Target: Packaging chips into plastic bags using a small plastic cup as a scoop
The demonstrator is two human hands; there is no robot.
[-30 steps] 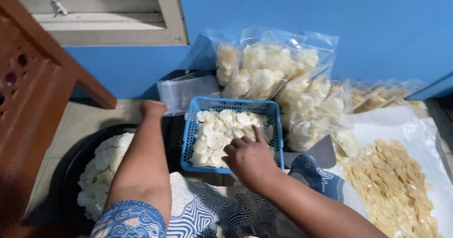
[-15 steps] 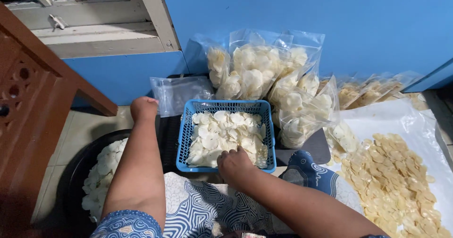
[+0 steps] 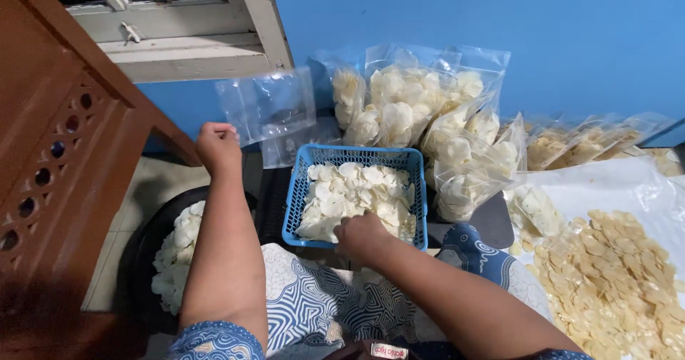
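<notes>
My left hand (image 3: 218, 146) is raised in front of the blue wall, pinching the corner of an empty clear plastic bag (image 3: 267, 105) that hangs open to its right. My right hand (image 3: 360, 234) rests at the near edge of a blue plastic basket (image 3: 295, 203) filled with pale white chips (image 3: 354, 194); its fingers are curled down among the chips, and what they hold is hidden.
Several filled clear bags of chips (image 3: 421, 110) lean against the blue wall behind the basket. A black round tray (image 3: 146, 253) with white chips sits at left, beside a brown wooden panel (image 3: 57, 160). Yellowish chips (image 3: 614, 274) lie on white plastic sheeting at right.
My left hand has lifted an empty clear bag up off the pile behind the basket. My right hand has slid back to the basket's near edge.
</notes>
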